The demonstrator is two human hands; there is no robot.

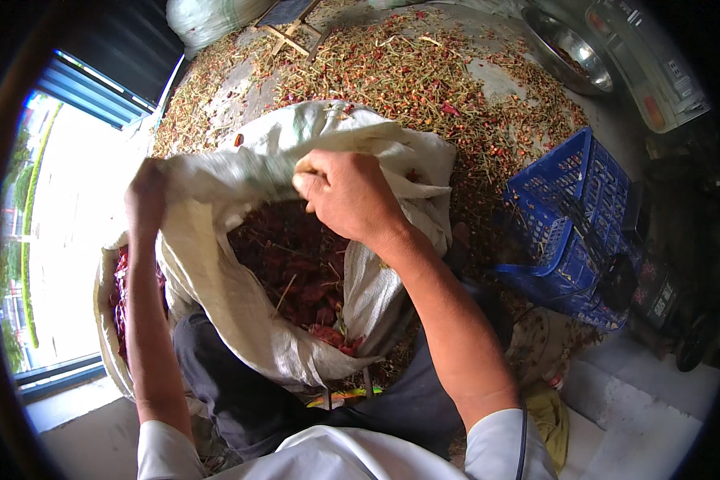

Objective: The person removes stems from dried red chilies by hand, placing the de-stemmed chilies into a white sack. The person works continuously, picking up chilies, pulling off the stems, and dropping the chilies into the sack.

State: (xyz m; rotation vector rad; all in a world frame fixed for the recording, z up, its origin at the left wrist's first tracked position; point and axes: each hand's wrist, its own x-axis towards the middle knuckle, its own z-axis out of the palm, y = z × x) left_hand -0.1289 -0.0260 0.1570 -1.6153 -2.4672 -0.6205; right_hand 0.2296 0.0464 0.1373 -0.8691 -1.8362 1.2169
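A white woven sack [201,264] stands between my knees, its mouth spread and its upper rim folded outward. Dark red dried chilies [300,258] with some stems lie inside. My right hand [348,195] is closed on the far part of the rim, knuckles up. At the left side of the rim is my left hand [146,195], dark and blurred, with fingers curled on the fabric. The stretch of cloth between both hands is blurred by motion. Beyond my left forearm, a second pale sack [107,312] holds more red chilies [120,288].
Stems and chili bits [366,66] litter the floor ahead. On the right are a blue plastic basket [603,186], a steel bowl [603,75] and a translucent plastic box [660,90]. A folding stool [288,36] and a bulging wrapped sack [207,24] stand at the back. A yellowish cloth [546,420] lies at lower right.
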